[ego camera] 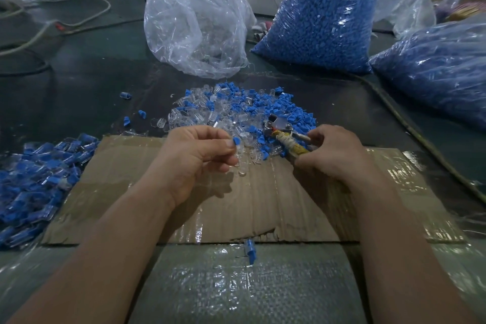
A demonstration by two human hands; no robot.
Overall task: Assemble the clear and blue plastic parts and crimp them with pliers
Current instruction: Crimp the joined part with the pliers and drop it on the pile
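My left hand pinches a small clear part with a blue plug at its fingertips, just above the taped cardboard sheet. My right hand grips the wrapped handles of the pliers, whose metal jaws point left onto the loose heap of clear and blue parts. The jaws lie a short way to the right of the pinched part and hold nothing that I can see.
A pile of joined blue-and-clear pieces lies at the left. Behind the heap stand a bag of clear parts and two bags of blue parts. One joined piece sits at the cardboard's near edge.
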